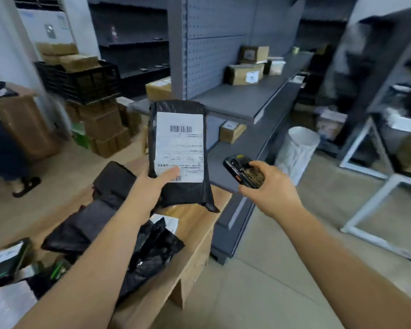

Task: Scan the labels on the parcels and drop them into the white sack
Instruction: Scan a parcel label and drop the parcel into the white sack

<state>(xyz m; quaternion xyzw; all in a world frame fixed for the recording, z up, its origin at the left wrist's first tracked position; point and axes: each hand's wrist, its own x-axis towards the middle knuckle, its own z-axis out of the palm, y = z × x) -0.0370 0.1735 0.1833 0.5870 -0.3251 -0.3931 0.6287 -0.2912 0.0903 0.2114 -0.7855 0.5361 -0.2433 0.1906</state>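
My left hand (152,184) holds a black plastic parcel (180,193) upright at its lower edge, thumb pressed on its white barcode label (179,146), which faces me. To its right, my right hand (268,188) grips a black handheld scanner (240,168) with its front end toward the parcel, a short gap apart. The white sack (297,150) stands open on the floor farther right, beside the grey shelving. More black parcels (119,224) lie piled on the wooden table (195,224) under my left arm.
Grey shelving (252,100) with cardboard boxes runs behind the parcel. Stacked boxes and a black crate (81,79) stand at the left, where a person's sandalled foot (26,186) shows. A white metal frame (377,210) sits on the floor at the right.
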